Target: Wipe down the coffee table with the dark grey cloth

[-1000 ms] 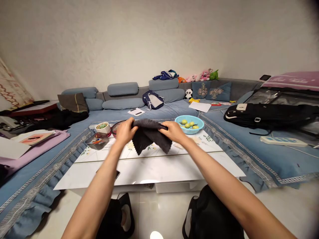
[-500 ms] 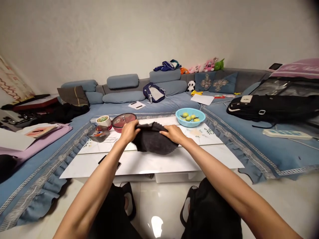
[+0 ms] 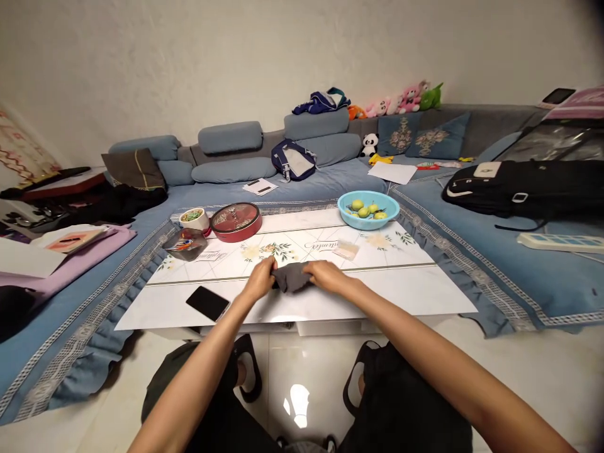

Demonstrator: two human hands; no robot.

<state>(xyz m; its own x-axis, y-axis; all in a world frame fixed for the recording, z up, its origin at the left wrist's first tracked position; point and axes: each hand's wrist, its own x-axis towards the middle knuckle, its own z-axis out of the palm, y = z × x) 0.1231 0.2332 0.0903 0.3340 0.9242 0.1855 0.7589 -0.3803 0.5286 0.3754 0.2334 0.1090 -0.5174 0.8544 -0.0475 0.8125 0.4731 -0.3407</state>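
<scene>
A dark grey cloth (image 3: pixel 291 278) is bunched up between my two hands, just over the front part of the white coffee table (image 3: pixel 391 292). My left hand (image 3: pixel 261 279) is closed on its left end. On the other side, my right hand (image 3: pixel 326 277) pinches the right end. Part of the cloth is hidden by my fingers. Left of my left forearm lies a black phone (image 3: pixel 207 303). Beyond my right hand is a small flat packet (image 3: pixel 346 250) on the floral table cover.
A red round lidded box (image 3: pixel 236 226), a small bowl (image 3: pixel 194 219) and a dark clear tray (image 3: pixel 185 244) stand at the table's left rear. A blue basket (image 3: pixel 368 220) of green fruit is right rear. A blue sofa (image 3: pixel 226 189) wraps around the table.
My hands have come closer together and lower, toward me. The cloth, spread wide before, is now gathered small. The packet and the table's floral print have come into sight.
</scene>
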